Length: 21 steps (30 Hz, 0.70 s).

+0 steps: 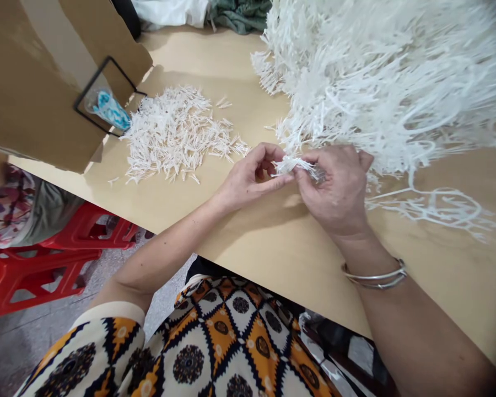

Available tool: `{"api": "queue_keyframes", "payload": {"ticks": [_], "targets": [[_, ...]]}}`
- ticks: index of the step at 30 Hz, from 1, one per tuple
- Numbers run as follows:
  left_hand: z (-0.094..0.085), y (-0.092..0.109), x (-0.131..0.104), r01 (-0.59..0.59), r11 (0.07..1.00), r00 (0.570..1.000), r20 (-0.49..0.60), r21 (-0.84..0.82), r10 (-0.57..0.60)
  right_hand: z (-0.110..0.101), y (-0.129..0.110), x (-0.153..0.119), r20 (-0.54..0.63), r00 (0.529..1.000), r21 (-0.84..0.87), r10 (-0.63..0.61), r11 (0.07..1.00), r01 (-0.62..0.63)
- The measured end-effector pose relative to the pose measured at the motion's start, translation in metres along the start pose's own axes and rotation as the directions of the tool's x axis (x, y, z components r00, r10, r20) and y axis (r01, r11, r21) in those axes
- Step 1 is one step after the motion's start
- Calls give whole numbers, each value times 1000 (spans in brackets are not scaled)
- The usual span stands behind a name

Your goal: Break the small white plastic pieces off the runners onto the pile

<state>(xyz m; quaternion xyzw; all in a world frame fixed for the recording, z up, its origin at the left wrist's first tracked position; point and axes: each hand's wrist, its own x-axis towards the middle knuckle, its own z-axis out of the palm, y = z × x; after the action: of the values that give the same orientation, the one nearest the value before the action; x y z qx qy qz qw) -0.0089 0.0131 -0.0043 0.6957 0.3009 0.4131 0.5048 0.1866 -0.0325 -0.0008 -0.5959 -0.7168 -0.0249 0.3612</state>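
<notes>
My left hand (256, 173) and my right hand (334, 184) meet over the table, both closed on one small bundle of thin white plastic pieces (291, 164). The left thumb and fingers pinch its left end; the right fingers grip its right end, partly hiding it. Left of my hands lies a loose heap of short white plastic pieces (173, 132). Behind and to the right rises a big pile of white branched plastic strands (380, 82). A few strands (442, 207) trail onto the table beside my right wrist.
A cardboard box (45, 71) stands at the left, with a black wire frame (80, 102) and a blue-and-white packet (111, 110) by it. White and green cloths (240, 14) lie at the far edge. Red stools (41, 270) and a seated person's floral clothing (6, 204) show at lower left.
</notes>
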Motion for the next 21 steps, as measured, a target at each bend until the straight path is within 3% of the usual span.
{"api": "queue_keyframes", "payload": {"ticks": [7, 10, 13, 18, 21], "targets": [[-2, -3, 0, 14, 997, 989, -148, 71, -3, 2, -7, 1, -18, 1000, -33, 18, 999, -19], [-3, -5, 1, 17, 995, 980, -197, 103, 4, 5, 0, 3, -38, 998, -71, 46, 996, -48], [-5, -8, 2, 43, 998, 966, -257, 34, -33, 5, 14, 3, -93, 992, -118, 87, 988, -98], [-7, -11, 4, 26, 995, 980, -196, -99, -45, -3, 20, 2, -19, 997, -131, 73, 989, -75], [-7, -10, 3, 36, 989, 986, -157, -144, -59, -9, 12, 2, -40, 999, -58, 27, 998, -29]]}}
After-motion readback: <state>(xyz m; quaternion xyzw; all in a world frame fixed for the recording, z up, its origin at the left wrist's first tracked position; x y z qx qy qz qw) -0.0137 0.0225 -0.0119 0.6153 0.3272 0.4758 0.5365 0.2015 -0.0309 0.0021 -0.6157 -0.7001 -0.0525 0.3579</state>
